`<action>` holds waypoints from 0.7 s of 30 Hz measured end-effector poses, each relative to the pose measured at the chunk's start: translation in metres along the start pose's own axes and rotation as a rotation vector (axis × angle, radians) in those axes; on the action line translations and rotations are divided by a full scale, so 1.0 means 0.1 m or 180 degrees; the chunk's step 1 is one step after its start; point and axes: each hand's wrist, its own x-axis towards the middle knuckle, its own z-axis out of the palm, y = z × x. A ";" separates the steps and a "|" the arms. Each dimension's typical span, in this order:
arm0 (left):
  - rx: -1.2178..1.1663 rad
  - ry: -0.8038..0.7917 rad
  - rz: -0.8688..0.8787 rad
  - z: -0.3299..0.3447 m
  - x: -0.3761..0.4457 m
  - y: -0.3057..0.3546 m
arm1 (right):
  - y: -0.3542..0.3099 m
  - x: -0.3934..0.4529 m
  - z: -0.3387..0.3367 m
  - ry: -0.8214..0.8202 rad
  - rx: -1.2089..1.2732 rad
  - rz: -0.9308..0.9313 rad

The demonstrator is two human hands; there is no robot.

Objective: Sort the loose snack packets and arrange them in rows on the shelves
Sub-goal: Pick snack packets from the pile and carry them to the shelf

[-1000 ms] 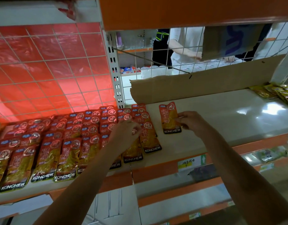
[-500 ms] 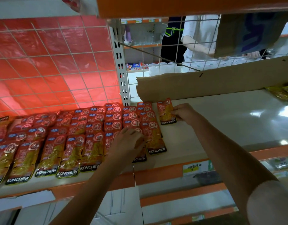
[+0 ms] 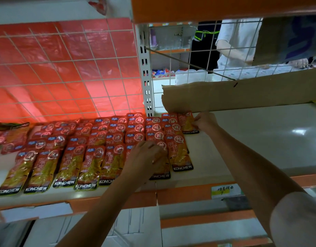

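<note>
On the pale shop shelf (image 3: 260, 139), the right hand (image 3: 205, 122) pinches a red-and-gold foil snack packet (image 3: 187, 123) by its right edge, fingers (image 3: 196, 121) clamped on it, and sets it against the brown cardboard strip (image 3: 242, 97) at the back, just beside the last column of matching packets (image 3: 93, 154). That looks like the start of a fresh column: tucked to the back so later packets can overlap it shingle-fashion, labels showing. The left hand (image 3: 146, 159) lies on the front packets of the neighbouring columns, fingers loosely bent and pressing down, likely to keep the slippery rows from sliding. Compared with a second ago, the held packet has travelled back and leftward from the open shelf to sit beside the rows, and the left hand has slid forward and lower over them. A white wire grid (image 3: 64, 68) backs the rows.
</note>
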 end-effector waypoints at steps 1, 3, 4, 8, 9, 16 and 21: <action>0.0054 -0.0050 -0.0077 -0.02 -0.02 -0.03 | -0.01 -0.02 0.00 0.0069 -0.0133 -0.0031; 0.0127 -0.0075 -0.0298 -0.07 -0.07 -0.11 | -0.07 -0.08 -0.01 0.0263 -0.0454 -0.0101; 0.0182 -0.0062 -0.0392 -0.11 -0.08 -0.17 | -0.12 -0.12 -0.01 0.0352 -0.0648 -0.0183; 0.0469 -0.0102 -0.0937 -0.39 -0.16 -0.52 | -0.68 -0.26 -0.05 0.0707 -0.1320 -0.0962; 0.0568 -0.0134 -0.1083 -0.49 -0.20 -0.63 | -0.87 -0.30 -0.01 0.0735 -0.1365 -0.1266; 0.1229 -0.0405 -0.1811 -1.10 -0.79 -1.67 | -2.26 -0.93 0.77 -0.0083 -0.1414 -0.2739; 0.1113 -0.0109 -0.2287 -1.46 -1.48 -2.56 | -3.15 -1.41 1.56 -0.0449 -0.1488 -0.3214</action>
